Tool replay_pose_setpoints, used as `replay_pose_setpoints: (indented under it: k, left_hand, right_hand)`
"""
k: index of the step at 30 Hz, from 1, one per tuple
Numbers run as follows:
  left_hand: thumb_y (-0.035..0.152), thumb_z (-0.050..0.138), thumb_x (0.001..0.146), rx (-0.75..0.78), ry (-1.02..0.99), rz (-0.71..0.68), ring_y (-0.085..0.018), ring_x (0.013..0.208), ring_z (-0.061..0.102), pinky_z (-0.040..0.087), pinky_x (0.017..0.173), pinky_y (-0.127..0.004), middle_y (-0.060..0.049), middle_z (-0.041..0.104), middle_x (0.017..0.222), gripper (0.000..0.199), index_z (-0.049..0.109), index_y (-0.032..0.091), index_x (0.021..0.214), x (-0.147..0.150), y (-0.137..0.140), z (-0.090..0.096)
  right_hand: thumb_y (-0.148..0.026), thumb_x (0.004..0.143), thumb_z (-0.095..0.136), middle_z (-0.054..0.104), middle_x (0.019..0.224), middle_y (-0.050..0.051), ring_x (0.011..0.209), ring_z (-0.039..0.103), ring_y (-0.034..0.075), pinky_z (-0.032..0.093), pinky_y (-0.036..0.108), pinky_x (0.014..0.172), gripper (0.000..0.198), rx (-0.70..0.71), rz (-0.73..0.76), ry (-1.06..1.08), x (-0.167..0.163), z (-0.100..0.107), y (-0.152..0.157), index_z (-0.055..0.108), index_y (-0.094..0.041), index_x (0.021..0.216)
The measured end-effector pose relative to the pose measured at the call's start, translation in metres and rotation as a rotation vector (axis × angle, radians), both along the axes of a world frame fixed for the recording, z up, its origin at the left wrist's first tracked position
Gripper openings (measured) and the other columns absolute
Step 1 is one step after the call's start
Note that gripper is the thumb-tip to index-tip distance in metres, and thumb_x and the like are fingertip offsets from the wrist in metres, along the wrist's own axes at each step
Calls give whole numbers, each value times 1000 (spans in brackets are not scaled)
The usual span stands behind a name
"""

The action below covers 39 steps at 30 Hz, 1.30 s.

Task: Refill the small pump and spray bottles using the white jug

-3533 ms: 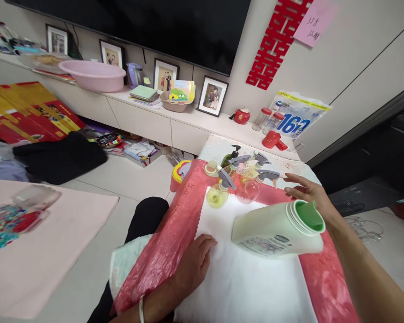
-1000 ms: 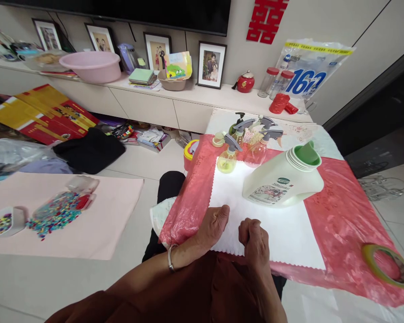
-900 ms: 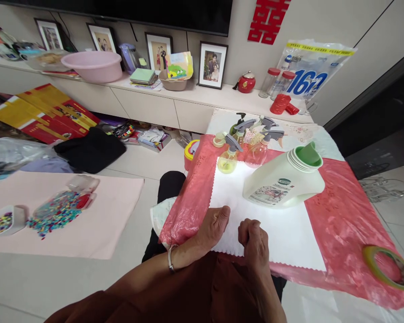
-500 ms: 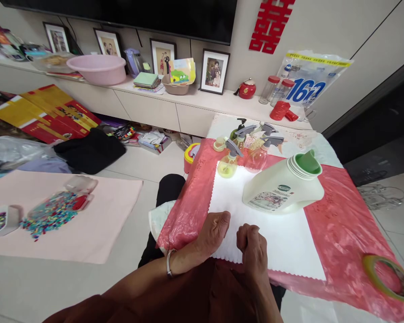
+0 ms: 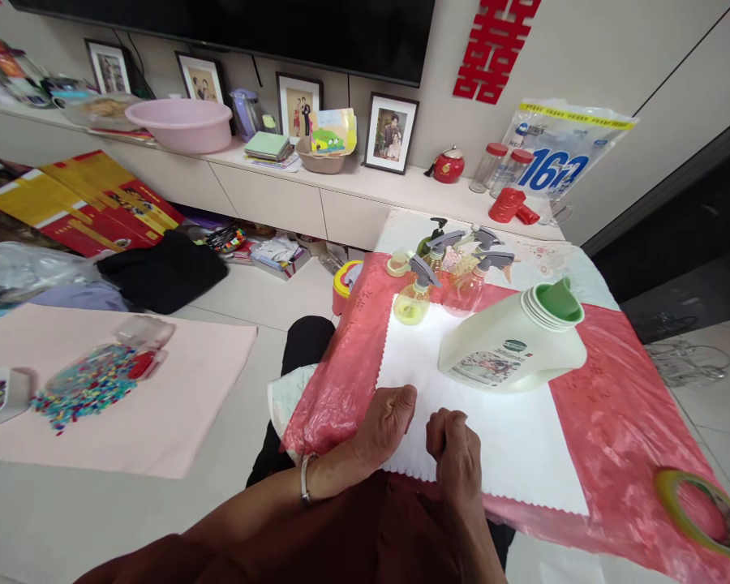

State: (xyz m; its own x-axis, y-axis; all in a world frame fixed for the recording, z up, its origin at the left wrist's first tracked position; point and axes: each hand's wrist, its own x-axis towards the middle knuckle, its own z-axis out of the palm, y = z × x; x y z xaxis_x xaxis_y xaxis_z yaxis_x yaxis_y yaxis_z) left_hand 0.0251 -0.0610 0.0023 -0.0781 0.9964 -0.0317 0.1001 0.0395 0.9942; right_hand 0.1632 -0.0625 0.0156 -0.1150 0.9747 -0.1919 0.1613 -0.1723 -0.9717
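Above the near edge of a white scalloped mat (image 5: 523,438) I see my left hand (image 5: 388,422), curled closed with its thumb uppermost. A small gap to the right, my right hand (image 5: 456,444) is closed in a loose fist, and nothing shows in either one. Beyond them a large pale green jug (image 5: 492,345) with a green spout cap stands on the mat. At the mat's far left corner is a clear spray bottle (image 5: 411,307) with a little yellow liquid. A pinkish spray bottle (image 5: 465,290) and others with grey trigger heads stand behind it.
Red plastic sheeting (image 5: 633,405) covers the table, with a roll of tape (image 5: 706,513) at the right corner. A white cap (image 5: 397,264) lies near the bottles. To the left, a pink sheet (image 5: 212,349) bears scattered colourful beads (image 5: 91,389) and a white bowl (image 5: 15,397).
The whole view has shifted very slightly. Both hands keep the same closed pose, and the jug and bottles stay where they were.
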Motion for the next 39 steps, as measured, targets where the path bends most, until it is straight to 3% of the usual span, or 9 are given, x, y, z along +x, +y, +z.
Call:
replay_pose_setpoints:
  k: [13,21,24,26,28,30,34,39]
  left_hand:
    - [73,26,97,-19,-41,-17,-11,52,32,27,54,-30,5,33,52,68,36,21,54,2,-1,5]
    - [69,25,99,7,25,-19,-12,52,40,34,56,-29,4,40,53,66,40,21,56,-2,3,0]
    - [65,35,99,145,65,108,-16,69,55,45,71,-32,-1,56,71,57,53,20,68,-12,24,2]
    - [63,51,94,254,120,242,-23,99,61,48,90,-38,-9,64,102,45,61,19,94,-21,49,2]
    - [57,69,84,274,191,354,-31,121,55,45,104,-46,-14,57,126,52,56,19,118,-30,77,1]
    - [45,83,73,272,267,406,-36,135,45,39,113,-53,-16,48,137,73,47,19,131,-36,106,-2]
    - [27,95,56,182,368,374,-42,140,40,36,114,-58,-18,42,143,100,38,19,138,-38,150,-8]
    - [30,96,55,69,465,314,-42,138,44,40,110,-56,-20,46,143,104,36,19,139,-27,175,-16]
  right_hand:
    - [-83,96,29,30,55,1,54,28,10,25,27,53,77,-2,8,5,0,-8,0,34,-18,55]
    - [-85,95,29,29,55,1,53,27,10,23,27,52,78,-11,3,5,-1,-8,0,35,-18,55]
    - [-83,95,30,29,54,1,52,27,10,23,27,51,77,-11,25,18,1,-12,2,35,-18,54]
    - [-83,95,31,28,54,1,52,28,10,24,27,51,77,-4,40,30,4,-15,2,34,-18,54]
    - [-81,95,32,29,54,1,52,29,9,24,26,51,76,-2,56,40,6,-18,2,35,-18,54]
    - [-79,97,33,31,54,1,52,31,9,25,26,51,74,-3,70,43,8,-22,1,38,-17,56]
    - [-78,96,36,33,55,1,52,32,10,24,25,51,73,-29,75,44,9,-20,-2,40,-16,58]
    - [-78,94,43,33,57,0,56,31,9,23,25,57,71,-85,-8,15,4,1,-6,42,-15,60]
